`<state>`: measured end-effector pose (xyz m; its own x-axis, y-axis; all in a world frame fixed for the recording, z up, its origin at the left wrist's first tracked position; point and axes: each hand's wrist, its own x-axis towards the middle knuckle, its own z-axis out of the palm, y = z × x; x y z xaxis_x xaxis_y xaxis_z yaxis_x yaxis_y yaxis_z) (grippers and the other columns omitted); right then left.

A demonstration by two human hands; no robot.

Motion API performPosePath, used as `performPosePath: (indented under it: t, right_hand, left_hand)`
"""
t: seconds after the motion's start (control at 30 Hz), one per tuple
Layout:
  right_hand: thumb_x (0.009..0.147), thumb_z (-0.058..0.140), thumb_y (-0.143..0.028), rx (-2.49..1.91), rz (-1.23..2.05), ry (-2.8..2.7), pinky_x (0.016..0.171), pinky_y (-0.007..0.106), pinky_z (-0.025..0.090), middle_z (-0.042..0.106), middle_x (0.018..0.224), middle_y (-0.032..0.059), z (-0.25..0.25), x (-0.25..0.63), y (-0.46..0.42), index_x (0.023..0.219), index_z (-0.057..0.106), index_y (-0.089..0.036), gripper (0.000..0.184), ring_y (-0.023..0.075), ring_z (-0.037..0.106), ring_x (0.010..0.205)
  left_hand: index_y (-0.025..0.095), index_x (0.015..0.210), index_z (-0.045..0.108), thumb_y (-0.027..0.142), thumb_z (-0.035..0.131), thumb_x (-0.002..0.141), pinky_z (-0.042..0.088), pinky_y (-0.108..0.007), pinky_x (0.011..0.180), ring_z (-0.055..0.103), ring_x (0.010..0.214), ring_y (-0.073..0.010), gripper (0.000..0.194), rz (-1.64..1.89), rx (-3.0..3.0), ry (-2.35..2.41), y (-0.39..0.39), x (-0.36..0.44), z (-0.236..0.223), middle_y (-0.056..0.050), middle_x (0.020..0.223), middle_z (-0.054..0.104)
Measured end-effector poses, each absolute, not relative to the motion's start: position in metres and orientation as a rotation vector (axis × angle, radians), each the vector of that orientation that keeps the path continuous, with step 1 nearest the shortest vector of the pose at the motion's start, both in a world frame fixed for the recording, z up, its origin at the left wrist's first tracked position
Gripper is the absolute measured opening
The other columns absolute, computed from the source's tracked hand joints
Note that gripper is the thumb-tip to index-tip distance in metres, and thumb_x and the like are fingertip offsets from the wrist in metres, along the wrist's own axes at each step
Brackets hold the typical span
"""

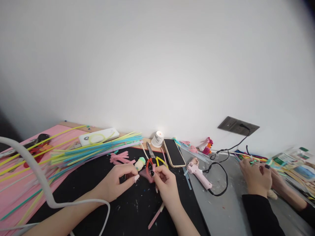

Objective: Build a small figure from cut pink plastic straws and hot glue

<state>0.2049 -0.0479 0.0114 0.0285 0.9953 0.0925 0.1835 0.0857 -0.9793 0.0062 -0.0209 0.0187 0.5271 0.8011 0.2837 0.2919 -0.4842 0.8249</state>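
My left hand (117, 182) is over the black mat (123, 209), thumb and forefinger brought together in a pinch; what lies between them, if anything, is too small to make out. Just beyond its fingertips sits a small fuzzy green and cream piece (140, 164). My right hand (166, 185) pinches a pink pipe cleaner (147, 175), partly smeared by motion between the two hands. Pliers (150, 150) with red and yellow handles lie behind, their grips partly hidden by my right hand. A pink strip (155, 217) shows below my right wrist.
Bundled pipe cleaners (95, 150) and short pink pieces (120, 157) lie left, near a white power bank (98, 136). A paper cup (157, 139), a phone (174, 153) and a corded pink glue gun (199, 173) are rightward. A co-worker's hands (257, 177) work far right. A white cable (36, 170) crosses the left foreground.
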Motion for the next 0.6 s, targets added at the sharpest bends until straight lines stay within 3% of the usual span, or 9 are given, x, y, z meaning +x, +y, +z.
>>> performPosePath:
  t: [0.1,0.27,0.43,0.6]
  right_hand:
    - [0.080,0.053,-0.023,-1.276,0.992,-1.383,0.040,0.019,0.035,0.050,0.056,-0.0036,0.012,0.204,-0.051,0.072,0.058,-0.018,0.011,0.0087,0.043,0.044]
    - [0.075,0.054,-0.014,-1.195,0.883,-1.594,0.049,0.021,0.043,0.056,0.059,-0.0019,0.012,0.201,-0.055,0.077,0.062,-0.018,0.009,0.0113,0.053,0.050]
    - [0.066,0.052,-0.004,-1.123,0.738,-1.742,0.053,0.020,0.047,0.065,0.068,-0.0002,0.012,0.199,-0.057,0.079,0.065,-0.018,0.023,0.0113,0.058,0.056]
    - [0.067,0.053,-0.004,-1.072,0.701,-1.806,0.058,0.021,0.049,0.069,0.076,0.0018,0.014,0.198,-0.058,0.083,0.067,-0.019,0.026,0.0124,0.060,0.061]
  left_hand:
    - [0.017,0.080,0.058,0.032,0.050,0.085,0.040,-0.024,0.062,0.051,0.064,-0.0137,0.017,0.846,1.899,0.822,-0.020,0.007,0.017,0.000,0.073,0.056]
    - [0.019,0.105,0.052,0.042,0.040,0.090,0.043,-0.024,0.054,0.057,0.061,-0.0128,0.030,0.802,1.437,0.815,-0.016,0.013,0.007,-0.002,0.082,0.062]
    - [0.016,0.079,0.061,0.042,0.060,0.078,0.046,-0.022,0.054,0.058,0.057,-0.0117,0.026,0.698,1.294,0.804,-0.012,0.018,0.002,0.000,0.070,0.064]
    - [0.015,0.071,0.061,0.042,0.071,0.068,0.048,-0.024,0.059,0.058,0.053,-0.0112,0.028,0.688,1.114,0.843,-0.010,0.018,0.002,0.002,0.059,0.064]
